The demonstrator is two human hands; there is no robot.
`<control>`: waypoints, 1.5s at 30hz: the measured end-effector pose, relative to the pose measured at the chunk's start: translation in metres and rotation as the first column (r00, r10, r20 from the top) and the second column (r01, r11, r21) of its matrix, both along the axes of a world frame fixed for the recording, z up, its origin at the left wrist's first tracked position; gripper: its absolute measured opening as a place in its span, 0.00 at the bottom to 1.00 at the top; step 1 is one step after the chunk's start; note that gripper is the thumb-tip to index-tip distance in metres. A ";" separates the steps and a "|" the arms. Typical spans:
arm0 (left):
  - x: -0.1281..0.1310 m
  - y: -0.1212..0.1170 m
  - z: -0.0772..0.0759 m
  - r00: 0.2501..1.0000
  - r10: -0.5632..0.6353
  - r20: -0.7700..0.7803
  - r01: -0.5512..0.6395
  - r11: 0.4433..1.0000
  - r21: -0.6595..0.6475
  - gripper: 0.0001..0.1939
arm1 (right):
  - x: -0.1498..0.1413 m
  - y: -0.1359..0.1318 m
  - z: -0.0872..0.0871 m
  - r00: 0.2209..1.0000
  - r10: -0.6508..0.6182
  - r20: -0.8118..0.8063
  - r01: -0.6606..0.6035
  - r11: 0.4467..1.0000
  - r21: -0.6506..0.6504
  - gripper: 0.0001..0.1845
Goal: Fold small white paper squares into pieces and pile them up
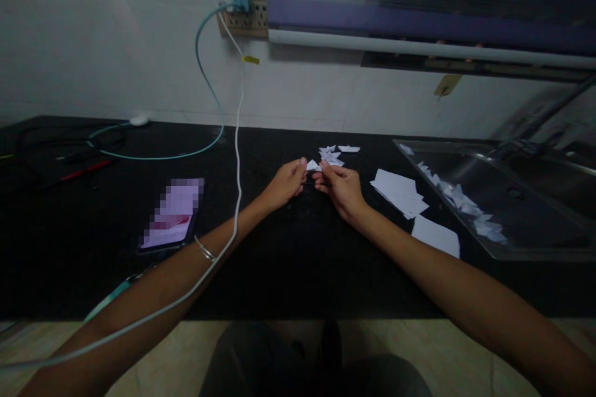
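Between my two hands, above the black counter, is a small folded paper boat [313, 166] in white. My left hand [288, 183] pinches its left end, thumb on top. The right end is gripped by my right hand [342, 186], whose fingers curl in and partly cover it. Just behind my hands lies a cluster of white folded paper boats [329, 154], with one more paper boat [349, 149] to its right. Loose white paper sheets [398, 191] lie to the right of my right hand, and another white sheet [435, 236] sits nearer the counter's front.
A steel sink [531, 211] is at the right, with several folded papers [460, 201] along its left rim. To the left lies a lit phone [172, 214]. A white cable [238, 155] hangs from the wall socket [246, 17] across my left forearm. A teal cable [162, 157] loops behind.
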State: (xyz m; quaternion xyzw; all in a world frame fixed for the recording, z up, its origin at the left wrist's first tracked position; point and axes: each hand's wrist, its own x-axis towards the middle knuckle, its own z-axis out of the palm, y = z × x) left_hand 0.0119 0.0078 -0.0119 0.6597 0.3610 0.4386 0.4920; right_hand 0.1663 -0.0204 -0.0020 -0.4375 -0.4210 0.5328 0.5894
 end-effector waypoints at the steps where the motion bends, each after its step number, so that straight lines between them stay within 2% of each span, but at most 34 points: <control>1: 0.001 0.000 -0.001 1.000 0.006 0.012 -0.007 1.000 0.008 0.25 | -0.001 0.000 0.000 1.000 -0.006 -0.008 0.006 1.000 0.003 0.18; 11: 0.009 -0.009 0.007 0.997 0.059 0.049 -0.061 0.997 0.049 0.24 | -0.007 -0.003 -0.001 0.995 -0.061 -0.077 0.065 0.997 0.051 0.17; 16: 0.008 -0.011 0.008 1.000 0.022 -0.003 -0.022 0.998 0.063 0.26 | -0.006 -0.001 -0.003 0.995 -0.077 -0.067 0.083 0.991 0.105 0.20; 20: 0.004 -0.014 0.013 0.997 -0.068 -0.032 0.072 0.991 0.116 0.26 | -0.003 0.000 -0.002 0.999 0.009 -0.037 -0.004 0.991 0.132 0.21; 26: -0.003 -0.008 0.014 0.988 -0.151 0.023 0.147 0.982 0.116 0.27 | 0.002 0.000 0.002 0.981 0.193 -0.006 -0.192 0.979 0.074 0.22; 32: -0.006 -0.001 0.006 0.975 -0.202 0.091 0.195 0.978 0.073 0.25 | 0.001 0.001 0.001 0.989 0.145 -0.026 -0.140 0.980 0.140 0.20; 38: -0.004 -0.005 0.014 0.979 -0.189 0.076 0.180 0.978 0.107 0.28 | -0.002 -0.001 -0.001 0.992 0.117 -0.049 -0.109 0.982 0.154 0.19; 41: -0.006 -0.010 0.021 0.984 -0.175 0.015 0.171 0.972 0.161 0.30 | -0.001 -0.002 -0.001 0.986 0.166 0.009 -0.165 0.971 0.172 0.17; 45: -0.010 -0.015 0.027 0.985 -0.165 -0.042 0.170 0.968 0.183 0.29 | 0.002 -0.002 0.000 0.949 0.286 0.132 -0.308 0.932 0.193 0.17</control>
